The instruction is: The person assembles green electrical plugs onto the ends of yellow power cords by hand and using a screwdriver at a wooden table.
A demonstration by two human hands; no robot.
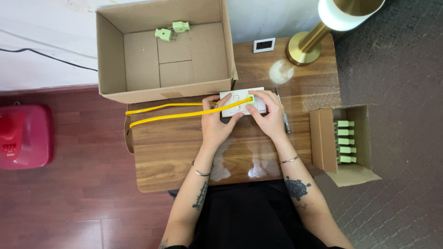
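white socket plate (235, 107): flat on wooden bench (184, 152), just in front of large open carton (115, 60), pinned between both hands.
left hand (215, 123): grip clenched on near-left edge of socket plate, thumb along its front; steadying pressure best kept downward, so plate does not slide.
right hand (270, 115): fingertips pinching small green plug (251, 98) at plate's upper right; seating depth not visible. plug best pressed square to plate face, not tilted.
yellow cable (166, 113): doubled run, from plug leftward past bench edge; best left slack, clear of left wrist.
also present: two green plugs (171, 30) in large carton; small carton (344, 140) with row of green plugs, right; thin metal tool (286, 121) beside right hand; brass lamp base (302, 48); red object (23, 136) on floor.
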